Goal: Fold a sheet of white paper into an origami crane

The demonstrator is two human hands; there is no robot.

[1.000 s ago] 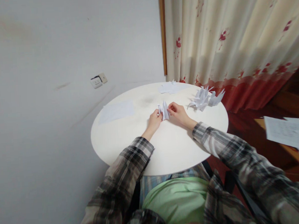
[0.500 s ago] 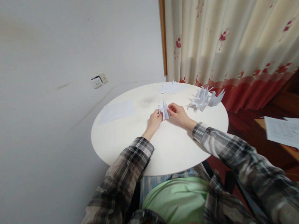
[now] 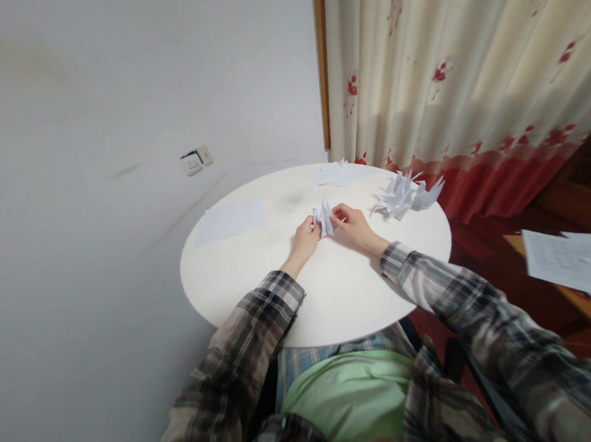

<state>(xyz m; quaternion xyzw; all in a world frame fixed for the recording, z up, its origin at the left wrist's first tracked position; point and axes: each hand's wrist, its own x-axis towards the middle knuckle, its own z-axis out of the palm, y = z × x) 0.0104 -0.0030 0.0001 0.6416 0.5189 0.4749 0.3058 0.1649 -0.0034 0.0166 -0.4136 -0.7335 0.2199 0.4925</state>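
Note:
A folded white paper crane (image 3: 326, 218) is held between my two hands above the middle of the round white table (image 3: 350, 291). My left hand (image 3: 305, 237) pinches its left side, thumb on the near face. On the other side, the fingertips of my right hand (image 3: 350, 221) grip the right edge of the paper. Part of the folded paper is hidden behind the fingers. Several finished-looking paper cranes (image 3: 398, 195) lie in a cluster to the right of my right hand.
A flat white sheet (image 3: 233, 219) lies at the table's left. More paper (image 3: 337, 173) sits at the far edge. A wall with a socket (image 3: 192, 163) borders the left, a curtain (image 3: 442, 92) the back right. Printed sheets (image 3: 573, 264) rest on wooden furniture at right.
Almost nothing differs. The folded paper between my fingers has shifted very slightly; both hands stay in the same place.

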